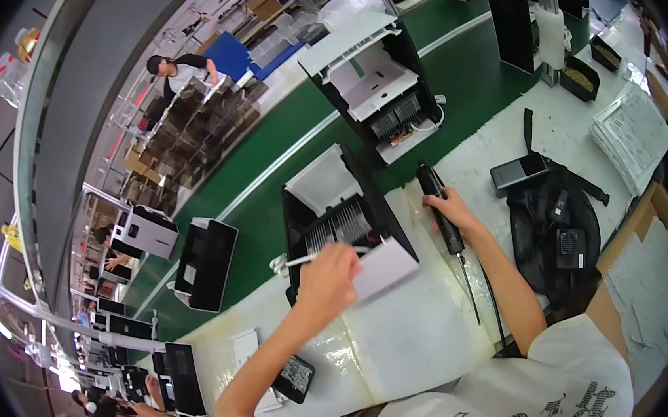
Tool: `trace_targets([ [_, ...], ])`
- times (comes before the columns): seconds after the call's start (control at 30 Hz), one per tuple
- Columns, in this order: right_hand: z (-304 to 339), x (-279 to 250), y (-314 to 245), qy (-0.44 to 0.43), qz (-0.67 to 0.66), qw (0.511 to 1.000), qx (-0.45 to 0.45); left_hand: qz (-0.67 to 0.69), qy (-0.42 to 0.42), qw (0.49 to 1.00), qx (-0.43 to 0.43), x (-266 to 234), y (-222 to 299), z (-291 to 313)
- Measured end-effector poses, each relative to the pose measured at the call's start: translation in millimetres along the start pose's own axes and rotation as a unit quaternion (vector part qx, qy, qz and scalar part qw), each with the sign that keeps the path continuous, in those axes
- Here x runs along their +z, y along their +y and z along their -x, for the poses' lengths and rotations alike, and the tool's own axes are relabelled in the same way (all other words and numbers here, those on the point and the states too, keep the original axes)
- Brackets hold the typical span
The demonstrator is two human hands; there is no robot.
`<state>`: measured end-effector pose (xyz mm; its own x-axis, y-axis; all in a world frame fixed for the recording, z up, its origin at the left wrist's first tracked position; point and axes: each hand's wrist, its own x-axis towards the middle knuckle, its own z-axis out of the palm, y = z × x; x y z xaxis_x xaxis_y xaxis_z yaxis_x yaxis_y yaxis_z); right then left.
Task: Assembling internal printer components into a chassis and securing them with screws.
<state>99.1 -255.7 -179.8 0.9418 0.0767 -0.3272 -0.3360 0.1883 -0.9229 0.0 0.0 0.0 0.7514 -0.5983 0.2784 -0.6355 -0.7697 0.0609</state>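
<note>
My right hand (455, 209) is wrapped round a black electric screwdriver (451, 239), its long bit pointing down over the bench. To the left, my left hand (329, 279) is closed above the near end of a black-and-white appliance housing (383, 208). Whatever its fingers hold is hidden. Beside that hand are a white panel (389, 270) on the housing's near end and a white cable with a plug (279, 266). The housing lies with its open side up, showing a finned metal part (343, 222).
A second opened housing (370, 78) stands behind on the green conveyor (466, 78). A screw tray (294, 379) sits near my left forearm. On the right lie a black bag (553, 237), a dark device (518, 172) and parts bins (578, 77). Other people work at the left.
</note>
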Motion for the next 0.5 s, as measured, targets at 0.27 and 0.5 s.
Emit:
trace_targets([
  [0.27, 3.5, 8.9, 6.0, 0.015, 0.0, 0.999, -0.032, 0.048, -0.008, 0.997, 0.068, 2.5, 94.9, 103.2],
  [0.5, 2.2, 14.3, 7.5, 0.009, 0.085, 0.995, -0.059, 0.079, 0.064, 0.994, -0.031, 42.8, 126.5, 143.0],
])
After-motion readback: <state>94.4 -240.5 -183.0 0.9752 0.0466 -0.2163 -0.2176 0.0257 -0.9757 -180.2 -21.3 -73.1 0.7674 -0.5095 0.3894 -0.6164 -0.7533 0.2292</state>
